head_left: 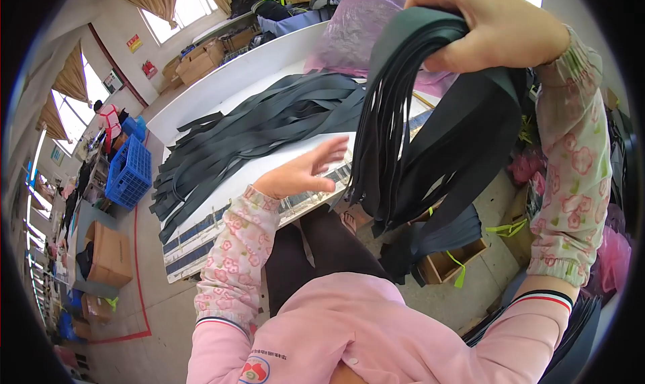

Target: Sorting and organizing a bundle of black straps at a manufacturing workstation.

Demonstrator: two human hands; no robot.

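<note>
My right hand (480, 31) is raised at the upper right, its fingers wrapped round a thick bundle of dark green-grey fabric strips (386, 115). The strips fold over at the grip and hang down on both sides, past the table's near edge. To the left of the bundle, my left hand (302, 172) is held over the table's front edge with fingers stretched and apart, holding nothing. Beyond it, a loose heap of similar dark strips (262, 129) lies spread across the white table (225, 159).
Pink translucent plastic (359, 31) lies at the table's far right. Below the hanging strips stands a wooden box (447, 263) with more strips and a yellow-green tie. On the left are a blue crate (129, 172), a cardboard box (111, 253) and, farther off, another person (109, 123).
</note>
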